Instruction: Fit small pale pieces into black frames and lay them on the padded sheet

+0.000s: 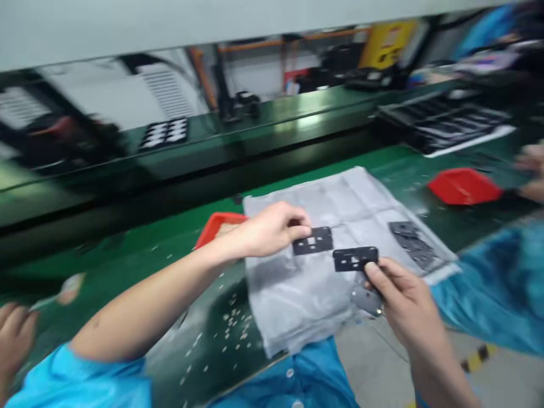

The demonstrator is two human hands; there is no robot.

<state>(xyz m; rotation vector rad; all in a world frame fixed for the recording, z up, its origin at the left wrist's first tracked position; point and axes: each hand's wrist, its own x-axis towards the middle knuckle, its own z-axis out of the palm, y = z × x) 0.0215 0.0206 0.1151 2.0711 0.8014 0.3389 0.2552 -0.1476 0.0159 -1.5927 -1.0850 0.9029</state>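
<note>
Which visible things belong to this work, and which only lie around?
Seemingly in use:
black plate in left hand
another plate in right hand
grey sheet beneath

Probably lying about:
black-and-white item on green shelf
yellow object behind

So a red tray is sitting around 3 o'clock, blurry yellow thing is standing near 1, white-spotted black tray lying about 10.

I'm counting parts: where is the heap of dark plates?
In the head view, the heap of dark plates lies on the right side of the grey sheet, just beyond the right hand, to the right of the black plate it holds.
</note>
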